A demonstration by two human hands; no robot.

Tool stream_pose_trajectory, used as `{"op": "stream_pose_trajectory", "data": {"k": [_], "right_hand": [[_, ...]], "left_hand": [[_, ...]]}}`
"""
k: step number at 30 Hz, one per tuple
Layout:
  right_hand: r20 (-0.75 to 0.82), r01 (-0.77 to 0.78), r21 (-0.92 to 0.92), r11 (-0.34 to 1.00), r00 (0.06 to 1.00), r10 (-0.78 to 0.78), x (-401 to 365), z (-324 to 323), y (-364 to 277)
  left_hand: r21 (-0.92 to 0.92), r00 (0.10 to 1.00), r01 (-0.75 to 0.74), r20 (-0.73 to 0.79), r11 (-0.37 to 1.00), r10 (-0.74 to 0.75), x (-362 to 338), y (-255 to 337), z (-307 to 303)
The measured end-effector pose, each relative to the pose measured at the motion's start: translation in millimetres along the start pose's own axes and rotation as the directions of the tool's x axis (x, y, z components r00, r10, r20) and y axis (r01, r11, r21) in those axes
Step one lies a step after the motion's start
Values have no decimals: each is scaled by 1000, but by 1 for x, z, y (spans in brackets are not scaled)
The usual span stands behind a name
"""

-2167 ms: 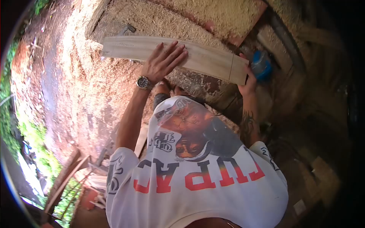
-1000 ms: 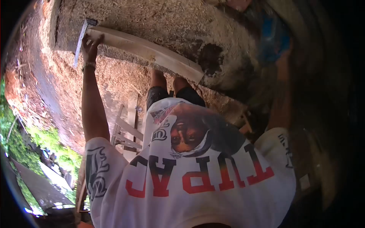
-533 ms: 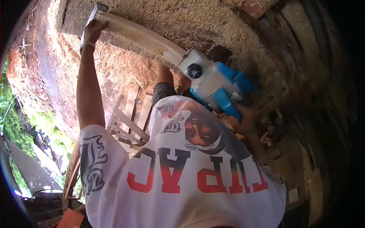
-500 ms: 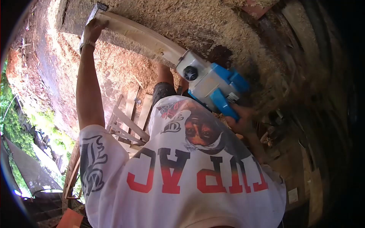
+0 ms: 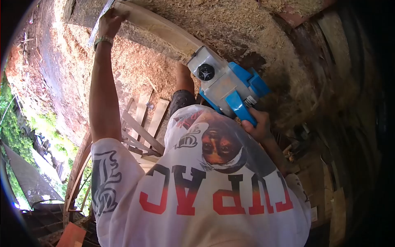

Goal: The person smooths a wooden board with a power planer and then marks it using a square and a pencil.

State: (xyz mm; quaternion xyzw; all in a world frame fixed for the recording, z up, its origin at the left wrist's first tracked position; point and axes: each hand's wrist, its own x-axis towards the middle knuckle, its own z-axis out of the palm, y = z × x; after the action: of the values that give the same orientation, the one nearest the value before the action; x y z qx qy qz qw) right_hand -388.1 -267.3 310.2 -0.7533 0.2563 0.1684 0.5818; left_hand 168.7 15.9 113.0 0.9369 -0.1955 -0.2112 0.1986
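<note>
A long pale wooden board (image 5: 160, 29) lies across the top of the view on a shavings-covered surface. My left hand (image 5: 112, 22) is closed around its far left end, beside a thin light-coloured strip (image 5: 100, 21). At the board's other visible end sits an electric planer (image 5: 220, 76), grey-bodied with blue parts and a round black knob. My right hand (image 5: 259, 124) grips the blue rear handle of the planer. The planer's body hides the part of the board beneath it, so its contact there is out of sight.
Wood shavings (image 5: 135, 61) are spread thickly around the board. Several loose wooden slats (image 5: 142, 127) lean near my legs, to the left. A reddish-orange piece (image 5: 72, 235) is at the lower left, and dark timber stands along the right side.
The view has shifted slightly, so the board and my left hand now appear higher and farther right. The planer stays at the board's end; both hands keep their hold.
</note>
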Motion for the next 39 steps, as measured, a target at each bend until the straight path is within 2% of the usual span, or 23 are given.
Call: {"op": "stream_pose_trajectory", "data": {"k": [5, 8, 9, 15, 18, 21, 24, 27, 30, 31, 33, 35, 38, 39], "right_hand": [[15, -17, 29, 999, 1000, 17, 21, 11, -17], [42, -36, 36, 999, 999, 34, 33, 14, -26], [53, -49, 39, 998, 997, 47, 35, 16, -28], [1, 12, 36, 999, 1000, -12, 54, 28, -37], [39, -9, 49, 999, 999, 7, 67, 32, -47], [43, -8, -14, 1000, 999, 8, 81, 36, -60], [14, 54, -3, 999, 998, -54, 106, 47, -76], [20, 53, 1, 999, 998, -53, 136, 55, -100], [47, 48, 26, 999, 998, -49, 157, 62, -114], [29, 63, 34, 997, 998, -64, 163, 66, -116], [-7, 98, 48, 994, 995, -98, 173, 73, -121], [-16, 84, 58, 995, 996, -83, 182, 75, -130], [-25, 105, 47, 993, 994, -104, 193, 78, -138], [-28, 118, 40, 992, 993, -117, 197, 79, -139]], "left_hand": [[-140, 998, -23, 61, 990, 32, -1, -9, 2], [-77, 995, -75, -72, 994, 69, -8, -6, 8], [-46, 995, -65, -84, 997, 61, -12, -1, 5], [-137, 989, -139, -70, 981, 130, -9, -7, 8], [-108, 988, -135, -94, 985, 125, -14, -1, 5], [-157, 992, -123, -33, 980, 120, -14, 4, 1], [-119, 989, -139, -57, 983, 133, -17, 11, -2], [-125, 991, -130, 0, 984, 131, -17, 15, -8], [-175, 997, -72, -25, 982, 68, -16, 14, -8], [-208, 997, -35, 60, 977, 49, -18, 21, -14], [-440, 995, 38, 98, 897, 6, -16, 10, -17], [-674, 989, 126, 146, 728, -36, -9, -21, -13], [-554, 980, 2, 166, 832, 108, -8, -56, -3], [-336, 977, -38, 183, 941, 104, -8, -65, 3]]}}
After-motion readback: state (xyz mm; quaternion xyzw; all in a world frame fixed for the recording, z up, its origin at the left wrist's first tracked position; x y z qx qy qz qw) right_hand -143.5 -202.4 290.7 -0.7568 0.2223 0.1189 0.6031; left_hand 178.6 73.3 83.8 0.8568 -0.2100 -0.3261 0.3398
